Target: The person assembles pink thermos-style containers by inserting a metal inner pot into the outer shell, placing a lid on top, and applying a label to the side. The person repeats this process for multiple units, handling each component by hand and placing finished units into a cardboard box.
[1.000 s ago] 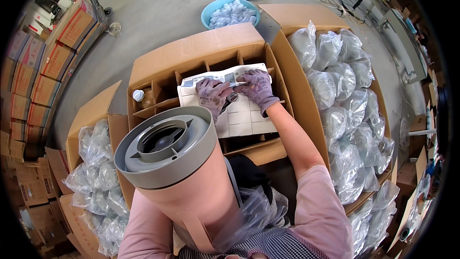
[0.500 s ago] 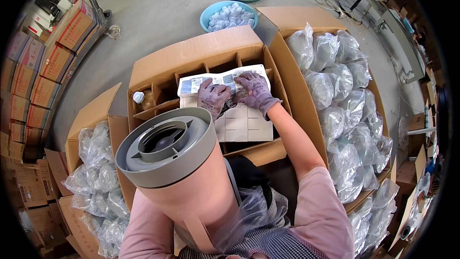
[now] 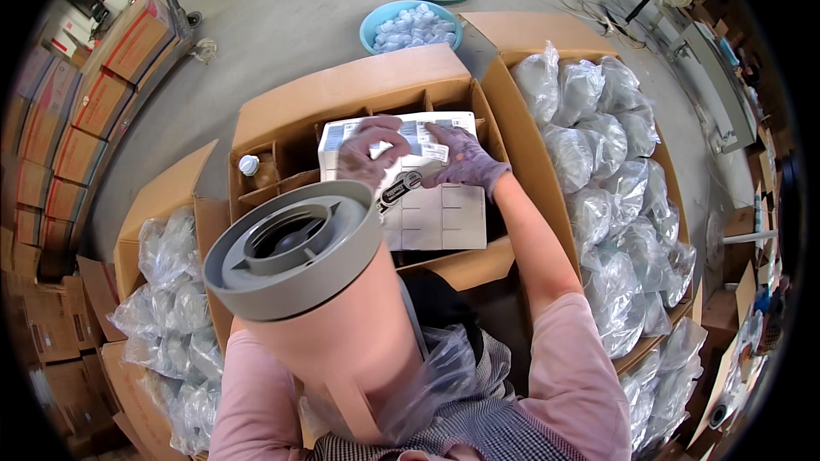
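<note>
Both hands wear purple-grey work gloves. A stack of white label sheets (image 3: pixel 442 220) lies across the open divided carton (image 3: pixel 354 85), its far part bearing blue-and-white printed labels. My right hand (image 3: pixel 465 162) is closed at the right of the sheets, with a small white label (image 3: pixel 434 152) at its fingertips. Beside those fingers is a small black-and-white tag (image 3: pixel 399 189). Over the sheets' left part, my left hand (image 3: pixel 369 150) is curled and smeared by motion; its grip is unclear. Nearer me, a large pink tumbler (image 3: pixel 329 337) with a grey rim leans against my body, clear plastic film around its lower part.
A carton of clear-bagged items (image 3: pixel 602 179) stands at the right, and more bagged items (image 3: pixel 175 316) fill a box at the left. A capped bottle (image 3: pixel 256 169) sits in a carton compartment. Beyond is a blue basin (image 3: pixel 369 27) of small clear pieces. Stacked boxes (image 3: pixel 77 149) line the left.
My left hand has lifted off the sheets and shifted slightly left. A small label now shows at my right fingertips, and the black-and-white tag is more exposed.
</note>
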Action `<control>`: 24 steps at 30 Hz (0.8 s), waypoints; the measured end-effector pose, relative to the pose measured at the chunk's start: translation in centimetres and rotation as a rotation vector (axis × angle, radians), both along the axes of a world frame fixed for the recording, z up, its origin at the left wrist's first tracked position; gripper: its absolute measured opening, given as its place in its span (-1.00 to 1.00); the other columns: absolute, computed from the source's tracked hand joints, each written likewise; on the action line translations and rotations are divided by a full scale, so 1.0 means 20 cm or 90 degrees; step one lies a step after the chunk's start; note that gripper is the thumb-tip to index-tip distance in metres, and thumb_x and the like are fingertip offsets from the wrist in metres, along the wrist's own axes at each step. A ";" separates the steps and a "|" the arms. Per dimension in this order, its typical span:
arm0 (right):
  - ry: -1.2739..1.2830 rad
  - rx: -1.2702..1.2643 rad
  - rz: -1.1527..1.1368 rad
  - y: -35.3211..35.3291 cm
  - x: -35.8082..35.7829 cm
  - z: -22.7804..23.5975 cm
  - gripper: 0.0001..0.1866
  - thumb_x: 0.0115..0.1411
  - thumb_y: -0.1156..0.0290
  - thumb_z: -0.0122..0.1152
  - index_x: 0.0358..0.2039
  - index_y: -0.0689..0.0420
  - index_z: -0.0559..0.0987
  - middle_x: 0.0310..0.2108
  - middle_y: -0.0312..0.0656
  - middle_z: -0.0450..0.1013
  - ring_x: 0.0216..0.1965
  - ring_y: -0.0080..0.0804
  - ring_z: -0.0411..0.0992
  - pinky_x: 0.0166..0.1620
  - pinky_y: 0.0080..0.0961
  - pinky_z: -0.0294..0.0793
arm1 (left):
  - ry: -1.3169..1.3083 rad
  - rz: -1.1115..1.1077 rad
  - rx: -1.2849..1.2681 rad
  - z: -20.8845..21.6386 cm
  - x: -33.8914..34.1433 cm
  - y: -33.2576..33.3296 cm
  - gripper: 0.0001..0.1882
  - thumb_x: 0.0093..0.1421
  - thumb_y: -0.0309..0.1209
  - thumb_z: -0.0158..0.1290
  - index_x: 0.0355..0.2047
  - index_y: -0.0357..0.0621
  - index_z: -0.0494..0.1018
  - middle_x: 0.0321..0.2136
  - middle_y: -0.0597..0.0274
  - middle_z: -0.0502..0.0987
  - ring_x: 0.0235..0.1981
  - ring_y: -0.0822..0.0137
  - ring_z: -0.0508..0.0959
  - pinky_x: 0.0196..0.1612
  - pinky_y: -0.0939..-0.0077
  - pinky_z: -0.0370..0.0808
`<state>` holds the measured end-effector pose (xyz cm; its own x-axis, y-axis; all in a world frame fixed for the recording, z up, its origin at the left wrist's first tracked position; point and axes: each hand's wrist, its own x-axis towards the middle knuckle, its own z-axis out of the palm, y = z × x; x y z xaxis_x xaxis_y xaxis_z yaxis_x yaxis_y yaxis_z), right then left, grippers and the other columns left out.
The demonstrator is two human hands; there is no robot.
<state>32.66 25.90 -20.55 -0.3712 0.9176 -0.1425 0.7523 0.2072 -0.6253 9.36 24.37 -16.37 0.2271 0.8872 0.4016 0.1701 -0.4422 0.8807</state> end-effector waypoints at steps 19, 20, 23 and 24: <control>0.308 0.165 0.241 -0.72 -0.54 1.14 -0.65 0.34 0.18 0.03 -0.06 0.15 0.59 -0.09 -0.05 0.51 -0.04 -0.11 0.44 0.09 -0.34 0.37 | -0.162 0.076 -0.243 1.08 -0.54 -1.20 -0.92 0.18 -0.57 0.16 -0.34 -0.25 0.47 -0.46 0.27 0.52 -0.49 0.52 0.49 -0.45 0.62 0.48; 0.293 0.191 0.246 -0.73 -0.54 1.13 -0.64 0.34 0.18 0.03 -0.06 0.16 0.59 -0.09 -0.05 0.50 -0.04 -0.11 0.43 0.09 -0.34 0.37 | -0.136 0.072 -0.242 1.06 -0.51 -1.20 -0.93 0.19 -0.57 0.16 -0.34 -0.25 0.47 -0.47 0.29 0.50 -0.49 0.53 0.48 -0.45 0.63 0.47; 0.284 0.271 0.304 -0.71 -0.50 1.06 -0.62 0.35 0.19 0.01 0.00 0.19 0.54 -0.02 -0.03 0.47 0.00 -0.08 0.42 0.11 -0.34 0.37 | -0.053 0.065 -0.237 1.03 -0.47 -1.20 -0.93 0.19 -0.56 0.16 -0.34 -0.25 0.47 -0.49 0.32 0.48 -0.50 0.55 0.46 -0.45 0.64 0.44; 0.287 0.274 0.320 -0.69 -0.48 1.03 -0.61 0.35 0.19 0.01 0.02 0.19 0.52 0.00 -0.03 0.46 0.02 -0.08 0.42 0.12 -0.35 0.37 | -0.024 0.065 -0.236 1.04 -0.46 -1.20 -0.92 0.19 -0.55 0.16 -0.34 -0.25 0.47 -0.49 0.33 0.48 -0.50 0.55 0.46 -0.44 0.64 0.43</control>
<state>23.00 12.04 0.07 -0.6926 0.5655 0.4478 0.1986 0.7464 -0.6352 0.12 0.47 4.36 0.1216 0.9910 0.0563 0.1606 -0.0756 0.9841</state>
